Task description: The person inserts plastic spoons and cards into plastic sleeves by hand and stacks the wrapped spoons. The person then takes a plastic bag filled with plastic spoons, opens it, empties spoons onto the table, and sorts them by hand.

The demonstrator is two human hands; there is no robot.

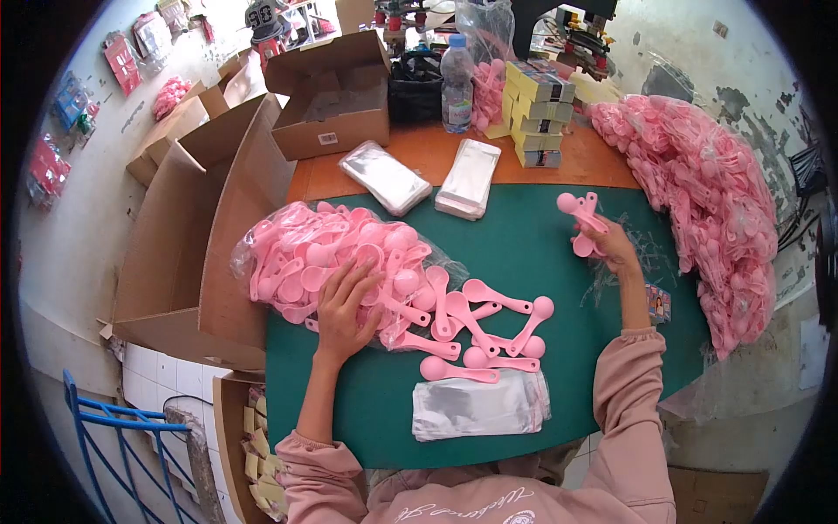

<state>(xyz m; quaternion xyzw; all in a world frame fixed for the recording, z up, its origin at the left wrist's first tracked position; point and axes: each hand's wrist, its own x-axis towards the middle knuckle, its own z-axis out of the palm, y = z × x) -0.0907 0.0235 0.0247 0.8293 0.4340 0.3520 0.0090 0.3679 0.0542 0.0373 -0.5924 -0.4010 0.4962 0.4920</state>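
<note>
My left hand (pixel 349 307) lies with fingers spread on a heap of pink plastic measuring spoons (pixel 301 249) in an opened clear bag. To the right of that heap, several loose pink spoons (pixel 476 321) are scattered over the green table top (pixel 532 236). Over the right part of the table, my right hand (pixel 614 247) is closed around a few pink spoons (pixel 583 214) whose ends stick out past the fingers. Near the front edge lies a stack of clear plastic sleeves (pixel 478 405), just below the loose spoons.
Two more stacks of clear sleeves (pixel 384 177) lie at the back. Behind them stand a water bottle (pixel 456 86), piled cards (pixel 537 109) and an open cardboard box (pixel 330 105). Bagged pink spoons (pixel 698 192) cover the right edge. A large carton (pixel 188 253) stands left.
</note>
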